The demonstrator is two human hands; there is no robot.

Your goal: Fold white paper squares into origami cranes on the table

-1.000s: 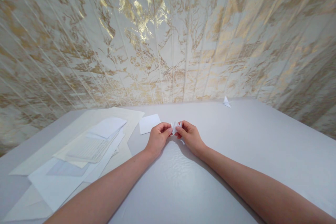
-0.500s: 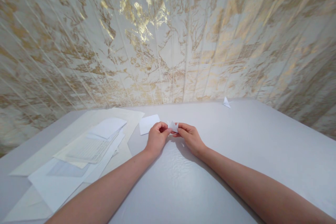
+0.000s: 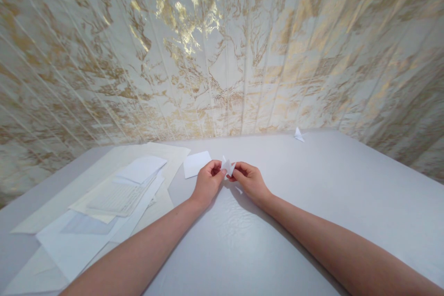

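Forearms [image 3: 152,231] aslant inward, left hand [image 3: 209,179] and right hand [image 3: 250,179] in pinches on folded paper [image 3: 227,166]

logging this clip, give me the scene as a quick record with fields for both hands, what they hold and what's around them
left hand: thumb and fingers pinch the folded paper at its left
right hand: thumb and fingers at the folded paper's right side
held shape: small, white, pointed tips upward
table: pale, slightly glossy
left side: paper pile, overlapping sheets, one with lines
between pile and left hand: white sheet
far right: small folded piece
behind: gold-patterned wall
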